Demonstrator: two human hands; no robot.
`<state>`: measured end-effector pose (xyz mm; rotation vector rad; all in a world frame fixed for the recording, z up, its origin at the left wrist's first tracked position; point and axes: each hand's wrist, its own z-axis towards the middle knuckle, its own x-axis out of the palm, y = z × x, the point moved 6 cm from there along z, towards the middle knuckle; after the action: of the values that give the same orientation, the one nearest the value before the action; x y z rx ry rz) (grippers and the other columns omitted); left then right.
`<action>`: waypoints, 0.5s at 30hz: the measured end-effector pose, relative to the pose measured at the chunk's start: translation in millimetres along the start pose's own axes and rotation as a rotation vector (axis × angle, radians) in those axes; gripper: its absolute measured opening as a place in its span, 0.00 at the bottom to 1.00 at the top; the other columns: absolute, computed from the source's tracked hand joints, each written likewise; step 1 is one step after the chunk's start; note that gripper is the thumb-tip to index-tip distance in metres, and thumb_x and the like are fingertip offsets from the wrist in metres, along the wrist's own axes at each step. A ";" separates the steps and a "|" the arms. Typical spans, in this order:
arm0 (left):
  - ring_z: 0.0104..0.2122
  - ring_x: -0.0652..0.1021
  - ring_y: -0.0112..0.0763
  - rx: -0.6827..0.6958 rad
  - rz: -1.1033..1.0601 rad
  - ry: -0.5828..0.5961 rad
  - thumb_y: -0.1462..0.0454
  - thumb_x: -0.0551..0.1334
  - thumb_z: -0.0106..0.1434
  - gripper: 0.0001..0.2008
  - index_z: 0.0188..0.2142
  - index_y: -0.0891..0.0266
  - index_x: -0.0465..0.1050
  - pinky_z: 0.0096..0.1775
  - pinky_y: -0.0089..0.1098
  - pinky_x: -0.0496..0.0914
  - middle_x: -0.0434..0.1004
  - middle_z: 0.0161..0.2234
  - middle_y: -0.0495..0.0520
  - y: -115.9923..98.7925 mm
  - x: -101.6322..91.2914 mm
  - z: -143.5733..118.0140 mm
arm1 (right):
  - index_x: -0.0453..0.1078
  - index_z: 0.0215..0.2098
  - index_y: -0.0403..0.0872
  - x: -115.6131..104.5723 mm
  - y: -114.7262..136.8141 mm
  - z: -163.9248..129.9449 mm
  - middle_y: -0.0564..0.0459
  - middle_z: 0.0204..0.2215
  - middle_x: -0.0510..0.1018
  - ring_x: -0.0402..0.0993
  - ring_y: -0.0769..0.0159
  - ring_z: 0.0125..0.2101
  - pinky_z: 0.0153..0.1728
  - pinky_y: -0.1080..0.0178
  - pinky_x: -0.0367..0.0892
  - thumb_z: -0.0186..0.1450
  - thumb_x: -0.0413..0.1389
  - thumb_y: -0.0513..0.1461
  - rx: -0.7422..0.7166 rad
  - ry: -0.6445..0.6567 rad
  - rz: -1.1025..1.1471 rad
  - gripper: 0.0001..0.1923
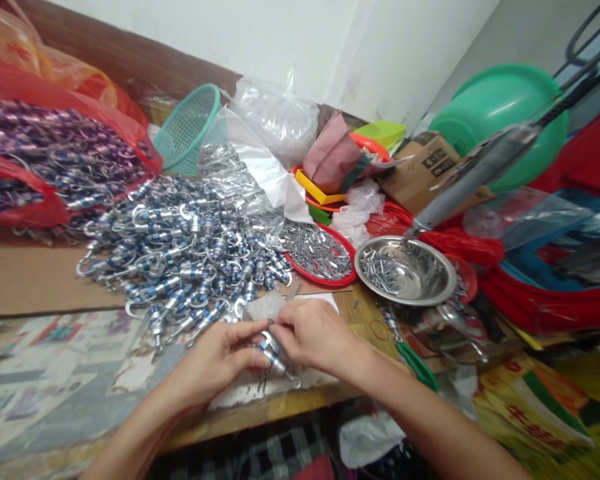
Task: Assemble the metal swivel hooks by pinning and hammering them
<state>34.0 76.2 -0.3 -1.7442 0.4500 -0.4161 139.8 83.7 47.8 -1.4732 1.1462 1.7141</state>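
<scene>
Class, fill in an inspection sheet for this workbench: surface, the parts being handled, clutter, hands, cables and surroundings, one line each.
Surface: wooden table partly covered with cardboard and printed paper.
Job's things: one silver and blue metal clip held between both hands; big pile of matching clips just behind.
Clutter: red tray of small metal pieces, steel bowl with screws, green basket, red bag of purple parts, plastic bags.
Grippers: left hand and right hand both pinch the clip.
Cables: nothing seen.
Surroundings: white wall, green basin, powered screwdriver hanging over the bowl.
</scene>
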 end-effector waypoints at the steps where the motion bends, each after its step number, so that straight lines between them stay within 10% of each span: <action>1: 0.31 0.77 0.36 -0.007 0.003 0.005 0.70 0.63 0.48 0.19 0.41 0.57 0.78 0.36 0.31 0.70 0.83 0.31 0.46 0.4 0.1 -0.1 | 0.73 0.23 0.44 -0.2 -3.7 1.8 0.51 0.21 0.76 0.69 0.67 0.24 0.24 0.66 0.55 0.58 0.55 0.37 -0.006 -0.003 0.053 0.08; 7: 0.32 0.77 0.35 -0.007 -0.030 0.003 0.70 0.63 0.48 0.17 0.38 0.57 0.79 0.36 0.30 0.69 0.82 0.30 0.47 2.2 -1.7 1.0 | 0.72 0.38 0.45 4.5 -14.0 6.0 0.53 0.31 0.76 0.70 0.70 0.30 0.30 0.69 0.65 0.57 0.56 0.31 -0.260 -0.229 0.439 0.11; 11: 0.32 0.77 0.35 -0.005 -0.078 0.011 0.72 0.63 0.46 0.16 0.35 0.60 0.79 0.38 0.32 0.70 0.82 0.29 0.48 0.5 -0.4 1.2 | 0.73 0.41 0.48 10.3 -3.6 -5.6 0.52 0.32 0.76 0.71 0.69 0.32 0.31 0.68 0.66 0.62 0.48 0.31 -0.537 -0.345 0.360 0.14; 15: 0.32 0.77 0.35 -0.058 -0.140 -0.003 0.72 0.64 0.46 0.13 0.34 0.63 0.76 0.37 0.32 0.70 0.80 0.28 0.48 6.9 0.3 0.5 | 0.73 0.40 0.46 3.3 -3.3 -14.1 0.50 0.30 0.76 0.70 0.68 0.30 0.30 0.67 0.66 0.64 0.49 0.34 -0.495 -0.303 0.259 0.12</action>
<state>34.0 75.1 -7.1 -1.8389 0.3421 -0.5043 148.5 72.3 43.7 -1.3030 0.8099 2.4358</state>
